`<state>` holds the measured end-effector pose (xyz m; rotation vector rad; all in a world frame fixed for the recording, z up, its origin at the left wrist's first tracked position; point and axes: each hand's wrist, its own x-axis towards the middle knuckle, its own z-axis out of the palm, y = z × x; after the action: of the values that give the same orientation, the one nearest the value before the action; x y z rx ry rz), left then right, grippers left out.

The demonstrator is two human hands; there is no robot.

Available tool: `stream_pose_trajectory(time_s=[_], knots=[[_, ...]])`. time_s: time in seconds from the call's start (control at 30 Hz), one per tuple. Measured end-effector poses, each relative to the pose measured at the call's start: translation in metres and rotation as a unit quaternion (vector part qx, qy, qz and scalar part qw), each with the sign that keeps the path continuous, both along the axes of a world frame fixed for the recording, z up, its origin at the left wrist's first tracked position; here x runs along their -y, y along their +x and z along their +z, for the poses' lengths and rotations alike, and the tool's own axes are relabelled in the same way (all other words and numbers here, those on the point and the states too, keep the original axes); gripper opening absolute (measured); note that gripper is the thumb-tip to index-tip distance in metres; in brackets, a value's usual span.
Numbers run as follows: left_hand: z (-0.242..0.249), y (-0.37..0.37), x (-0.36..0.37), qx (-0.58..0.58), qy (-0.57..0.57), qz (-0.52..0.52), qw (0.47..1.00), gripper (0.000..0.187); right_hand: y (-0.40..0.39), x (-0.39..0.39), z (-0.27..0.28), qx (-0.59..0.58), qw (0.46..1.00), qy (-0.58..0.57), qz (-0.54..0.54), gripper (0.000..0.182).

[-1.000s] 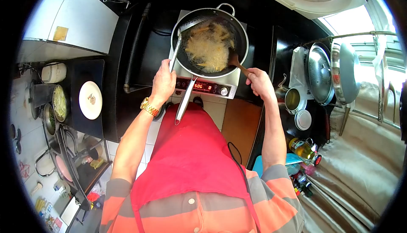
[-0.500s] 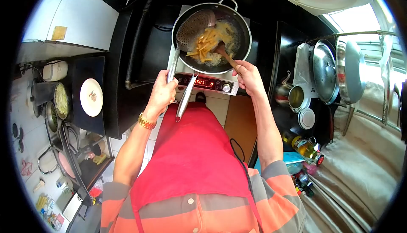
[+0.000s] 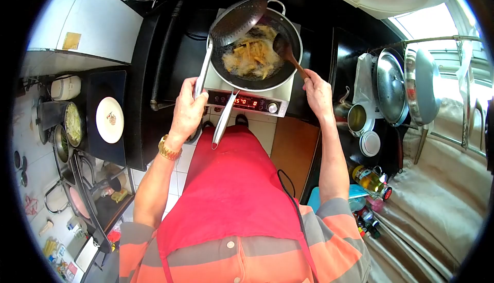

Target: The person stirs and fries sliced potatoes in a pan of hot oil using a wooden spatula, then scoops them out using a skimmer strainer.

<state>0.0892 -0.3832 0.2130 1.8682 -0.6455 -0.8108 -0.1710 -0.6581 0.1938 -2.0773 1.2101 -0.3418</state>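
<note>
My left hand (image 3: 188,109) is closed round the metal handle of a perforated skimmer (image 3: 240,19), whose round head is tilted above the wok's upper left rim. In my right hand (image 3: 317,95) is a wooden spoon (image 3: 293,59), its dark bowl over the right side of the wok. The wok (image 3: 234,80) sits on a cooktop, with its long metal handle (image 3: 222,123) pointing towards me. Yellow strips like French fries (image 3: 252,54) lie in bubbling oil in the middle of the wok.
The induction cooktop (image 3: 247,100) has a lit red display. A white plate (image 3: 110,110) with small bits lies at left, near a pan of shredded food (image 3: 74,123). Lids (image 3: 392,87) hang at right above a small pot (image 3: 357,118) and an oil bottle (image 3: 368,178).
The skimmer has risen out of the oil to the wok's upper left rim, leaving the strips behind in the oil. The wooden spoon has moved right and up, away from the strips.
</note>
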Motion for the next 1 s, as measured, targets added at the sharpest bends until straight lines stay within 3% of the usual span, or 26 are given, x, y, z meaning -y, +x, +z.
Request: stream_pose_trajectory(time_s=[0.1, 0.37, 0.43, 0.5, 0.6, 0.63, 0.7, 0.8, 0.87, 1.0], knots=[[0.004, 0.014, 0.015, 0.149, -0.006, -0.028, 0.988, 0.031, -0.001, 0.018, -0.004, -0.019, 0.998, -0.062, -0.004, 0.033], [-0.045, 0.045, 0.054, 0.256, -0.004, -0.077, 0.964, 0.034, 0.01, 0.047, -0.029, -0.045, 0.996, -0.074, -0.004, 0.036], [-0.051, 0.044, 0.061, 0.259, 0.0, -0.081, 0.963, 0.034, 0.021, 0.048, -0.026, -0.031, 0.999, 0.019, -0.017, 0.037], [-0.056, 0.04, 0.068, 0.245, 0.035, -0.091, 0.965, 0.035, 0.024, 0.054, -0.047, -0.013, 0.999, 0.033, -0.01, 0.038], [-0.067, 0.038, 0.067, 0.216, 0.033, -0.111, 0.969, 0.039, 0.035, 0.053, -0.06, 0.062, 0.979, 0.185, -0.057, 0.04], [-0.071, 0.037, 0.064, 0.2, 0.024, -0.124, 0.972, 0.04, 0.036, 0.052, -0.06, 0.063, 0.979, 0.186, -0.058, 0.04], [-0.064, 0.032, 0.059, 0.164, 0.026, -0.118, 0.979, 0.042, 0.041, 0.048, -0.053, 0.106, 0.939, 0.315, -0.089, 0.041], [-0.054, 0.029, 0.046, 0.134, 0.048, -0.1, 0.985, 0.035, 0.034, 0.047, -0.044, 0.101, 0.93, 0.345, -0.082, 0.042], [-0.029, 0.027, 0.034, -0.025, 0.095, -0.069, 0.993, 0.037, 0.026, 0.042, -0.035, 0.091, 0.937, 0.33, -0.065, 0.042], [0.001, 0.024, 0.004, -0.076, 0.061, -0.065, 0.993, 0.035, 0.012, 0.027, -0.005, 0.045, 0.964, 0.263, -0.017, 0.04]])
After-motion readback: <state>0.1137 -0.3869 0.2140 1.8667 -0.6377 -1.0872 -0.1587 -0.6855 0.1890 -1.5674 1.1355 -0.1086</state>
